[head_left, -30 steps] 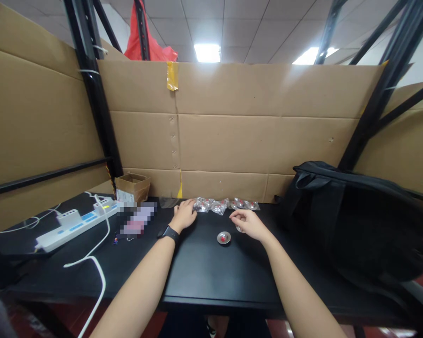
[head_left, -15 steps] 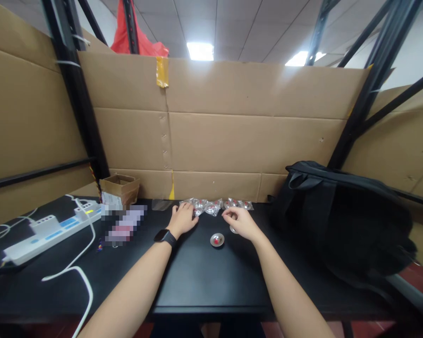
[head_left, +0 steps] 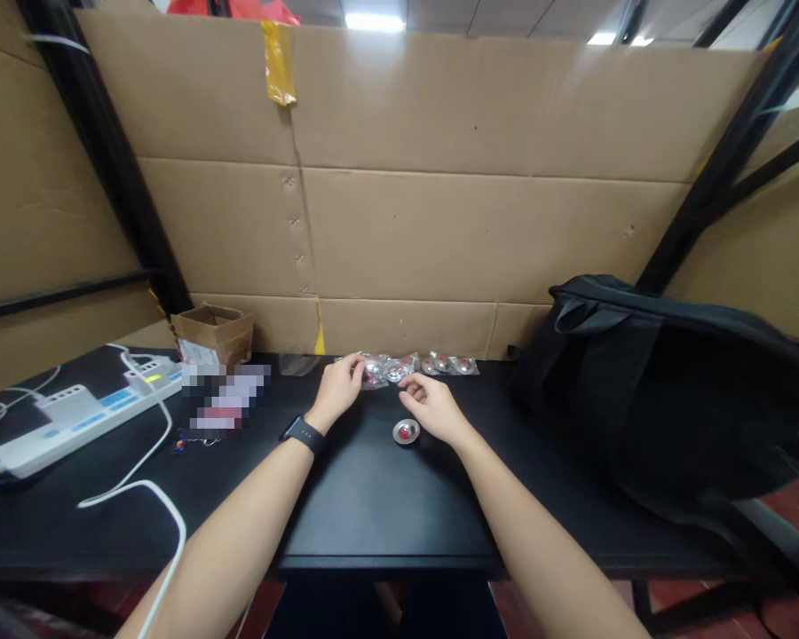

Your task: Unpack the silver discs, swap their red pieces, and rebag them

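Several small round metal pieces with red centres lie in clear plastic bags in a row along the back of the black table. My left hand [head_left: 338, 387] is at the row's left end, its thumb and fingertips closed on the edge of a bagged metal piece [head_left: 373, 372]. My right hand [head_left: 431, 406] is just in front of another bagged piece [head_left: 398, 369], fingers curved and apart, with nothing visible between them. An unbagged, dish-shaped metal piece [head_left: 406, 432] with a red centre lies on the table below my right hand. The area under my right palm is hidden.
A black bag [head_left: 666, 399] fills the table's right side. On the left are a white power strip [head_left: 93, 422] with a loose white cable [head_left: 153, 486], a small cardboard box [head_left: 218, 333] and a blurred-out item [head_left: 230, 399]. A cardboard wall [head_left: 413, 240] closes off the back.
My right hand has moved left, towards the middle of the row. My left fingers have drawn together at a bagged piece. The camera view has tilted down.
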`<state>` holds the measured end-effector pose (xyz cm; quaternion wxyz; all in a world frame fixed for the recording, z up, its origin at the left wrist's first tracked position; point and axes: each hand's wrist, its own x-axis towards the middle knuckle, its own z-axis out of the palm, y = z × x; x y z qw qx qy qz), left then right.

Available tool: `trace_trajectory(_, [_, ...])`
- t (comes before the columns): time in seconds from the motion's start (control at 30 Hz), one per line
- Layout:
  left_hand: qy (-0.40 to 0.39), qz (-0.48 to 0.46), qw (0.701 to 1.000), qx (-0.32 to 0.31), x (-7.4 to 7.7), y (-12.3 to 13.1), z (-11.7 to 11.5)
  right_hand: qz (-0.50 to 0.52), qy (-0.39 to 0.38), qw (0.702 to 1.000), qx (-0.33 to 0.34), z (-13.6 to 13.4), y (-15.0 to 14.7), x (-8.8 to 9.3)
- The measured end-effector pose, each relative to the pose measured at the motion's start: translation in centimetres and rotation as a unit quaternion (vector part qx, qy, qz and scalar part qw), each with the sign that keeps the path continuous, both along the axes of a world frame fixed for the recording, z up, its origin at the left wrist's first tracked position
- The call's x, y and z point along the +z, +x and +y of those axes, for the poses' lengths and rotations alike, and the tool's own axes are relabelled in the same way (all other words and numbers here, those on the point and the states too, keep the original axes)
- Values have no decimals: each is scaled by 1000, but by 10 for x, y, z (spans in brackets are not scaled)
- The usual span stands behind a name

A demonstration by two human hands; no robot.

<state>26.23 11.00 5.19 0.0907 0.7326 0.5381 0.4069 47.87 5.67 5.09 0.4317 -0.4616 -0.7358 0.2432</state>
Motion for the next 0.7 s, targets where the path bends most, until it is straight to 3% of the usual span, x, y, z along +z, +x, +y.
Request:
trace_trajectory(0.17, [-34, -254, 963, -84, -4, 21, -4, 187, -61, 980, -19, 1, -29, 1])
trace_trajectory(0.33, [-42, -312, 936, -156, 2, 34, -15, 328, -136, 935, -18, 0, -32, 8])
trace_trajectory(0.57, [-47, -334, 925, -176, 9, 34, -22, 227, -117, 964, 74, -3, 3, 9])
trace_trajectory(0.7, [-44, -338, 920, -191, 8, 35, -23, 137, -76, 985, 69, 3, 19, 5])
